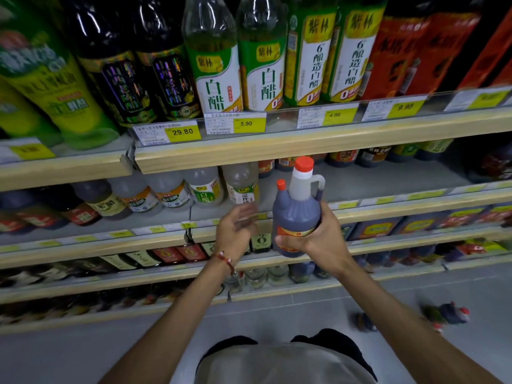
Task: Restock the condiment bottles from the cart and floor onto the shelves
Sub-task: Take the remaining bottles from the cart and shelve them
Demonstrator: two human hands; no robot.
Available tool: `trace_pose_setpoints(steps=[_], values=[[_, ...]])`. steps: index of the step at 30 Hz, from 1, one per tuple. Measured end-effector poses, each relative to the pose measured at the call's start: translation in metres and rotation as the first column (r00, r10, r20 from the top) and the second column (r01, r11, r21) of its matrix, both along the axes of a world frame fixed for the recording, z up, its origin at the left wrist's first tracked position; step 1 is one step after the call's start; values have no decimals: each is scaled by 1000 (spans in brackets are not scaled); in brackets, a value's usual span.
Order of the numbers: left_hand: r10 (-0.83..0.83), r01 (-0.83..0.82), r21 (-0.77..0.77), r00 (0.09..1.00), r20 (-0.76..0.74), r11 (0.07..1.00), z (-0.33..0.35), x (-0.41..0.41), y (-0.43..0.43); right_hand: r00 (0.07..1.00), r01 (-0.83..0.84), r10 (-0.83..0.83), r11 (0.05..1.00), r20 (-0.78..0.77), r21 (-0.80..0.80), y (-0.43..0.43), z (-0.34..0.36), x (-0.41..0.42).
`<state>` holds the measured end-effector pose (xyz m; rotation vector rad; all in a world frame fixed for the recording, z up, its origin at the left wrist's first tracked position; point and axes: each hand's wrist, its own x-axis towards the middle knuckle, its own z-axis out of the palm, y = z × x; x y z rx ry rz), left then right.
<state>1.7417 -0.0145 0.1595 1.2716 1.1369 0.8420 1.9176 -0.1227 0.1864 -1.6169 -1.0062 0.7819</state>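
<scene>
Store shelves full, 1 gap mid-tier. Our right hand grasps dark jug low, before gap; left hand released, blurred. Risk, we judge: 1-hand low grip, jug tips, knocks neighbouring bottles.

shelf edge — pale wood, matt | dark jug — glossy plastic | price tags — paper

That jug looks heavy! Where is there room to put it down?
The second shelf is bare behind the dark jug, right of the pale vinegar bottles. The top shelf is packed tight.
</scene>
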Motion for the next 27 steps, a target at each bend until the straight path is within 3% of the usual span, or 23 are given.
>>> trace_pose_setpoints(steps=[3, 6, 11, 16, 21, 27], values=[[-232, 233, 47, 972, -33, 971, 17, 1, -33, 996, -59, 58, 998, -74, -8, -5, 8, 5], [-340, 340, 35, 941, -6, 940, 25, 6, -50, 980, -148, 145, 989, -134, -11, -9, 13, 13], [-234, 236, 51, 971, -48, 970, 32, 27, -62, 901, -410, 393, 910, -182, -68, -11, 15, 38], [-126, 133, 106, 990, -70, 985, 26, 41, -67, 835, -545, 549, 821, -32, -171, 0, 15, 60], [-53, 67, 205, 996, -73, 976, 21, 56, -50, 865, -388, 413, 911, 286, -141, 18, 9, 63], [33, 82, 488, 974, -223, 869, 1, 74, -5, 945, -210, 184, 975, 269, 71, 53, -18, 62]])
